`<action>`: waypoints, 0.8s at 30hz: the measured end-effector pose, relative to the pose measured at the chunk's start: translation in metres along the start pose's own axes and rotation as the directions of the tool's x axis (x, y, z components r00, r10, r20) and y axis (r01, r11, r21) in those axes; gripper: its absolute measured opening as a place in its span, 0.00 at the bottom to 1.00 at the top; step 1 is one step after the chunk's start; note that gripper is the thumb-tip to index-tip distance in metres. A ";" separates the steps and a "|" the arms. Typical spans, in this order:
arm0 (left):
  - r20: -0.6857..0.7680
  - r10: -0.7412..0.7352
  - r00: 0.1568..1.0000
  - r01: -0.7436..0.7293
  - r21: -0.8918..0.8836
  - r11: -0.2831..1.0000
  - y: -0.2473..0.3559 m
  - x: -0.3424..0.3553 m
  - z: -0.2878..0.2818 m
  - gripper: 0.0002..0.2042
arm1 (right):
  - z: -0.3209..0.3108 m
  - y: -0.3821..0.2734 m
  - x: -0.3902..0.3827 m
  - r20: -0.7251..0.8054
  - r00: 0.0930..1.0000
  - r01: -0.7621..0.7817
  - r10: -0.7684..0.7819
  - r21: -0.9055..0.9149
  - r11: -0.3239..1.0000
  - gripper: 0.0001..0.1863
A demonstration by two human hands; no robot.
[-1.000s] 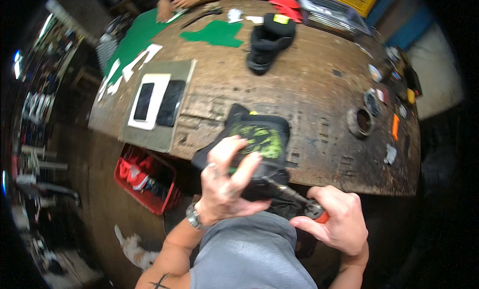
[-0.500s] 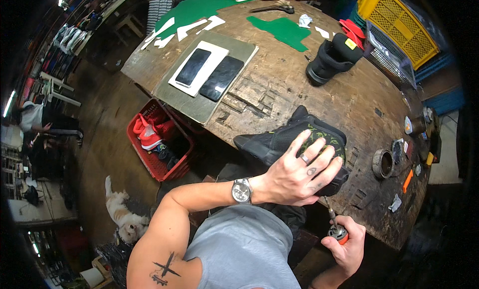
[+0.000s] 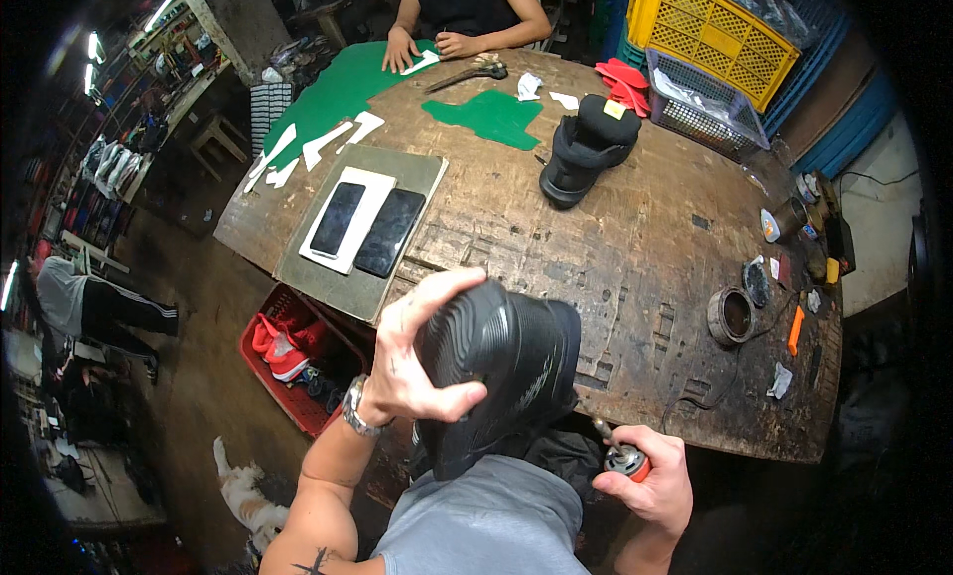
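Fingers (image 3: 437,293) of the left hand (image 3: 405,367) curved around the ridged end of a black shoe (image 3: 506,367), thumb and forefinger spread wide with the shoe between; other fingers hidden. Shoe tilted up at the near edge of a worn wooden table (image 3: 516,243), in front of a grey shirt (image 3: 467,525). Right hand (image 3: 657,484) closed around an orange-red tool (image 3: 625,463), metal shaft pointing up toward the shoe, tip near; cannot tell about contact.

Below the table's left side, a red basket (image 3: 279,394) holding a red-and-white item (image 3: 283,360) and darker things (image 3: 320,386), too jumbled to name. By the table's far right edge, a grey mesh basket (image 3: 713,128) with white pieces (image 3: 692,91) inside; just behind, a tilted yellow crate (image 3: 715,41), clear plastic (image 3: 759,7) showing at the upper edge. Right of the shoe, on the tabletop, a round pot (image 3: 717,325), dark brown within, contents impossible to tell. Farther right, small containers (image 3: 791,218) crowded along the table's edge, insides too small to make out.
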State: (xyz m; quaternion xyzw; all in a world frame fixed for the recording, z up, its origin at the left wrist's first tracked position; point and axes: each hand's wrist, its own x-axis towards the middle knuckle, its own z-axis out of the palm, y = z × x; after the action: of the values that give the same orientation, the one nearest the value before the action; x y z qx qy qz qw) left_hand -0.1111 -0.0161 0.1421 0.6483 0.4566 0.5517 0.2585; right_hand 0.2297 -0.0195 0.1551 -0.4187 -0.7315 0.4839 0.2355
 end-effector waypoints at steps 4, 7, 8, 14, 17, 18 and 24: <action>0.037 0.053 0.998 -0.056 0.086 0.995 -0.001 -0.017 0.003 0.44 | 0.006 -0.013 0.009 0.048 0.997 0.070 -0.067 -0.056 0.996 0.29; 0.006 0.010 1.000 -0.010 0.019 1.000 -0.004 -0.028 0.009 0.46 | 0.013 -0.021 0.014 0.042 0.994 0.105 -0.102 -0.083 0.991 0.29; -0.006 -0.017 1.000 0.017 -0.022 1.000 -0.006 -0.030 0.011 0.47 | 0.017 -0.023 0.016 0.027 0.994 0.105 -0.103 -0.096 0.990 0.30; -0.068 -0.264 0.962 0.209 -0.434 0.876 -0.026 -0.049 0.033 0.49 | 0.040 -0.021 0.028 -0.007 0.996 0.082 -0.084 -0.134 0.988 0.28; -0.067 -0.333 0.940 0.249 -0.534 0.808 -0.042 -0.054 0.038 0.49 | 0.047 -0.015 0.033 0.008 0.998 0.055 -0.054 -0.161 0.985 0.27; -0.068 -0.349 0.934 0.251 -0.569 0.783 -0.047 -0.055 0.037 0.49 | 0.048 -0.013 0.033 0.027 0.999 0.031 -0.027 -0.185 0.982 0.27; -0.069 -0.439 0.896 0.328 -0.564 0.758 -0.064 -0.063 0.042 0.48 | 0.053 -0.007 0.038 0.025 1.000 0.007 -0.001 -0.247 0.969 0.27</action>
State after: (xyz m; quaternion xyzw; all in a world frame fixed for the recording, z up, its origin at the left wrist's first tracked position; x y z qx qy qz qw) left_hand -0.0894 -0.0356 0.0478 0.3836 0.4297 0.6535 0.4911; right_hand 0.1667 -0.0158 0.1364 -0.4372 -0.7897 0.3938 0.1735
